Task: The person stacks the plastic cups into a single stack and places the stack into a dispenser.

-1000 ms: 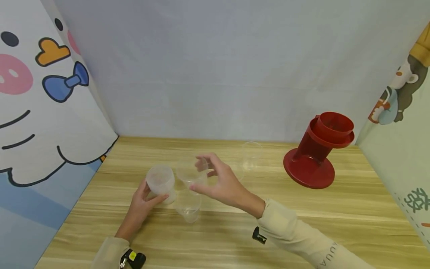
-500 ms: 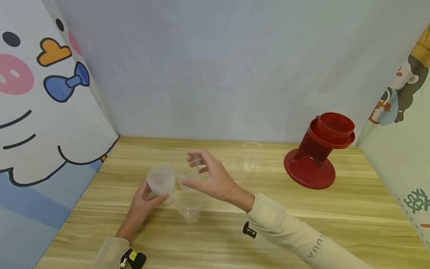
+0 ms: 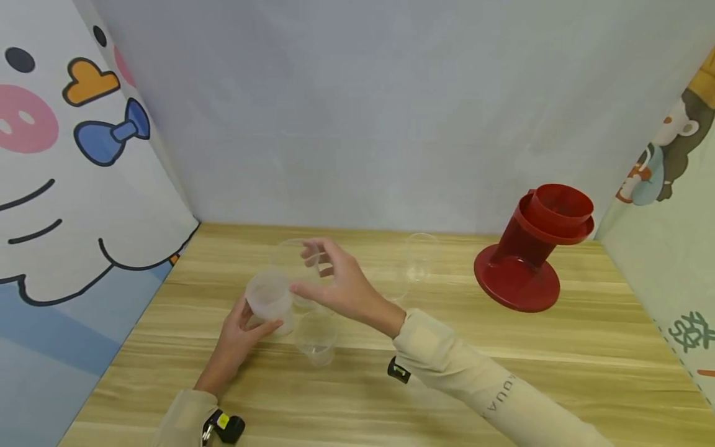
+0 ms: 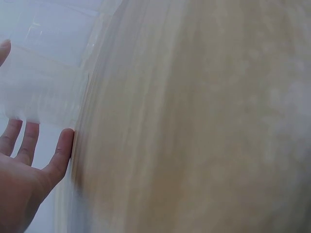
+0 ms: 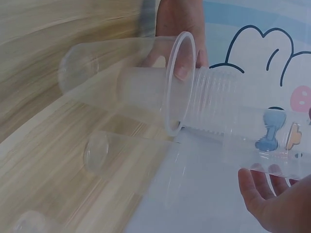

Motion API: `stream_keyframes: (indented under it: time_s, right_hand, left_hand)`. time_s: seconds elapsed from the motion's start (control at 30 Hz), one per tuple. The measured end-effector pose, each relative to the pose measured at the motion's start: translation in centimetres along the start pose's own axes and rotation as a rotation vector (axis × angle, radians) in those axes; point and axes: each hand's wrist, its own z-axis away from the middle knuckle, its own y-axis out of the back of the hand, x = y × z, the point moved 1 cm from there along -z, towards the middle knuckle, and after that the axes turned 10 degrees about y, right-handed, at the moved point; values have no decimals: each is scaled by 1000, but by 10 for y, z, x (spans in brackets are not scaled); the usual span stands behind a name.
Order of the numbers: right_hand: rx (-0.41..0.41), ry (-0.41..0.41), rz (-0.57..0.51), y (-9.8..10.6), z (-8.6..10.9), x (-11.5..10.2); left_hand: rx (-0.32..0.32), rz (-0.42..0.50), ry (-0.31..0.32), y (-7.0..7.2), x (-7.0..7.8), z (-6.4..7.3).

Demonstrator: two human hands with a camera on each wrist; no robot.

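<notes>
In the head view my left hand (image 3: 231,341) grips a stack of nested clear plastic cups (image 3: 268,304) by its side. The right wrist view shows the stack's closely ridged rims (image 5: 214,97). My right hand (image 3: 346,288) holds a single clear cup (image 3: 290,261), thumb on one side and fingers on the other. It overlaps the stack's top in the head view. Another clear cup (image 3: 316,338) stands upright just right of the stack. In the left wrist view the left fingers (image 4: 60,150) lie against the stack's wall.
Further right on the wooden table (image 3: 475,366) stand more clear cups, one upright cup (image 3: 421,257) near the back and another close by it, faintly seen. A red plastic stand (image 3: 525,261) with a round base and ringed top is at the back right. Printed cloth walls enclose the table.
My right hand has moved left and slightly away from me with its cup, from beside the stack to over its top. My left hand and the stack stay nearly still.
</notes>
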Motion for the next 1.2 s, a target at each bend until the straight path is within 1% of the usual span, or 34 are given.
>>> stream_keyframes:
  time_s: [0.2,0.4,0.67,0.8,0.97,1.2]
  right_hand:
    - [0,26,-13,-3,-7,0]
    - [-11,21,-7,-7,-12,-1]
    - [12,54,-40,-10,-16,-7]
    - [11,50,-49,-14,-19,-9]
    - [5,50,-64,-19,-26,-9]
    - [-4,17,-94,-27,-32,-3]
  left_hand:
    - [-6,-2,-7,1,0,-1]
    - [-13,-1,-21,1,2,1]
    - [-12,4,-25,1,2,2]
    - [-16,-4,-18,2,1,2]
    - [-14,11,-12,2,1,2]
    - [-4,14,-21,1,1,2]
